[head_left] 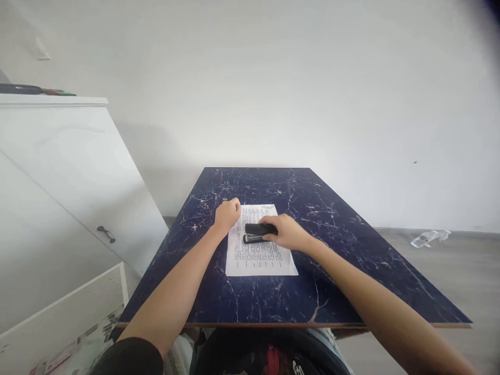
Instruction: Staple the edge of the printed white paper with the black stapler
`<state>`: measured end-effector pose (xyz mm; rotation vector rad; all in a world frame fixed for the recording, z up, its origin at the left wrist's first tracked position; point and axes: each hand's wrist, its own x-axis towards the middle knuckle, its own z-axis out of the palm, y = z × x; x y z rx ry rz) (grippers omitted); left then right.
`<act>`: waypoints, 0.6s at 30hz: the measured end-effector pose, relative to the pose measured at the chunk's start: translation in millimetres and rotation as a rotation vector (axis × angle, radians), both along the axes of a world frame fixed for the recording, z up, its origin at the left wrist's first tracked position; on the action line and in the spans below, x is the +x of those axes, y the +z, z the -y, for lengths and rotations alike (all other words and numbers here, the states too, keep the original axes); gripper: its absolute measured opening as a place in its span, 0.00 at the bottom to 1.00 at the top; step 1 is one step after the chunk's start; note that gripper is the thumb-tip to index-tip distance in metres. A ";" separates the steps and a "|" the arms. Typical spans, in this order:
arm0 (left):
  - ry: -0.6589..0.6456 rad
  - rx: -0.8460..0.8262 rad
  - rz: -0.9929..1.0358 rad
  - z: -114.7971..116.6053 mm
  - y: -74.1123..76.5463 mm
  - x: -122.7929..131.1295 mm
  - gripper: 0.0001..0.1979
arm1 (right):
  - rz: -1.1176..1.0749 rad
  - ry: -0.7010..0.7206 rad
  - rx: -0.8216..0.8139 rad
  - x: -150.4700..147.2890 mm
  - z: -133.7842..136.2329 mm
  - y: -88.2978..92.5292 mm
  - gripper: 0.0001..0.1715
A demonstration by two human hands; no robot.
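A black stapler (260, 229) is in my right hand (287, 232), its jaws apart and pointing left above the printed sheet of paper (258, 263). My right thumb and fingers wrap round its rear part. My left hand (228, 214) is closed at the upper left corner of the paper. What its fingers hold, if anything, is hidden. Just behind that hand shows a small greyish thing (224, 199), too small to name. The paper lies on the dark blue marbled table (336, 291), with its lower right corner slightly creased.
A white cabinet (58, 172) with a dark handle (106, 234) stands left of the table. Below it, an open white drawer or box (66, 307) holds several items. Crumpled clear plastic (429, 238) lies on the floor at right. A white wall (273, 88) rises behind the table.
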<state>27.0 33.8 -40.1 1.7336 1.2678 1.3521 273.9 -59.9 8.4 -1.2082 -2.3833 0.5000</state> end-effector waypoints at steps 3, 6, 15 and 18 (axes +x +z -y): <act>0.014 0.068 -0.136 7.8 4.2 9.1 0.10 | -0.120 -0.074 -0.031 40.1 -7.0 15.7 0.16; -0.083 0.134 -0.250 14.0 8.3 21.1 0.07 | -0.217 -0.230 -0.033 92.2 -16.4 18.4 0.19; -0.346 0.238 -0.699 61.6 -1.3 78.1 0.22 | 0.100 -0.263 -0.024 145.5 -26.1 0.0 0.16; -0.312 0.227 -0.794 72.0 -4.9 87.0 0.31 | 0.114 -0.269 -0.026 144.1 -30.8 -5.3 0.16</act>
